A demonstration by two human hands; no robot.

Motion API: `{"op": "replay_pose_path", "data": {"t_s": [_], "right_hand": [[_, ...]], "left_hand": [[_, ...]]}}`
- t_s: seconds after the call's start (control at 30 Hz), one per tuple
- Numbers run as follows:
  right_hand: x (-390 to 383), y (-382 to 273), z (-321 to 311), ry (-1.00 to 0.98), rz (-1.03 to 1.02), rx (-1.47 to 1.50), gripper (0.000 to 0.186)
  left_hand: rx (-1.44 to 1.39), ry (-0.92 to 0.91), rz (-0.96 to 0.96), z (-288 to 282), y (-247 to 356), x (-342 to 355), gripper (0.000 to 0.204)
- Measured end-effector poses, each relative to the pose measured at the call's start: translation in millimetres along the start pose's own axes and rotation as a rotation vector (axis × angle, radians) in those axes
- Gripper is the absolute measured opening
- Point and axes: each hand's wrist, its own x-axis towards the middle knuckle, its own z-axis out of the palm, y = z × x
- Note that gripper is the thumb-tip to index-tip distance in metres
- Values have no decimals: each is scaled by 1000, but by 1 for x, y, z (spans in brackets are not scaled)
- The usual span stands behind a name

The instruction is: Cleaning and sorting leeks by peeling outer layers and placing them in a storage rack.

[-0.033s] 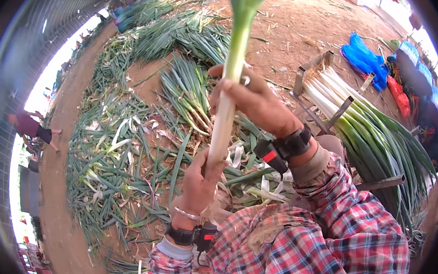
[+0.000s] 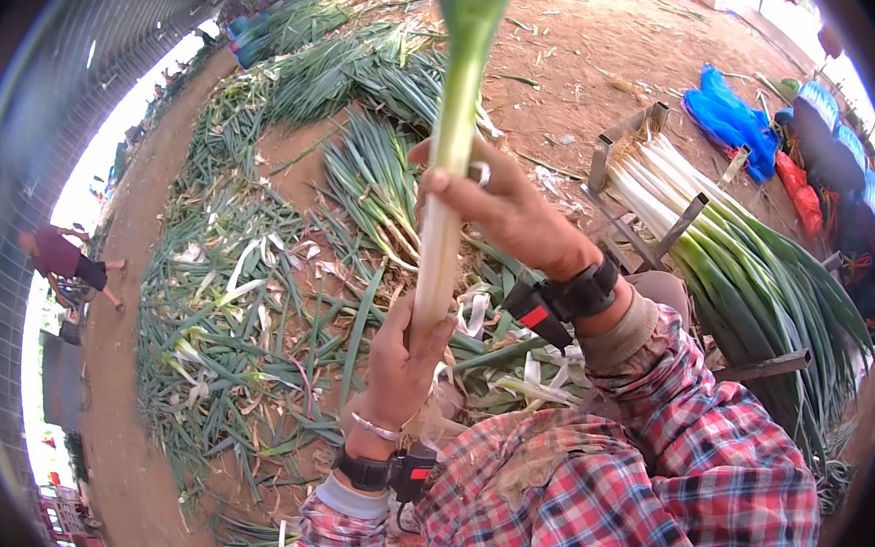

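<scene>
I see my left hand [image 2: 402,357] gripping a leek [image 2: 443,214] low on its white stalk, held upright. My right hand [image 2: 506,213] clasps it higher up. Trimmed leeks [image 2: 729,261] lie stacked in a rack [image 2: 651,221] to the right.

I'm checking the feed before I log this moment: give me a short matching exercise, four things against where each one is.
Things:
1. leek
2. left hand
3. right hand
4. stacked leeks

Places:
A. gripping the stalk higher up, ring on a finger
B. lying in a metal rack on the right
C. held upright in both hands
D. gripping the white lower end of the stalk

Pairs: 1-C, 2-D, 3-A, 4-B
</scene>
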Motion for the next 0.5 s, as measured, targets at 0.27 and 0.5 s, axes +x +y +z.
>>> {"op": "replay_pose_path", "data": {"t_s": [0.27, 0.5], "right_hand": [[-4, -3, 14, -7, -245, -688, 33], [-24, 9, 11, 58, -113, -533, 23]], "left_hand": [[113, 229, 112, 15, 21, 13, 24], [-161, 408, -48, 34, 35, -6, 25]]}}
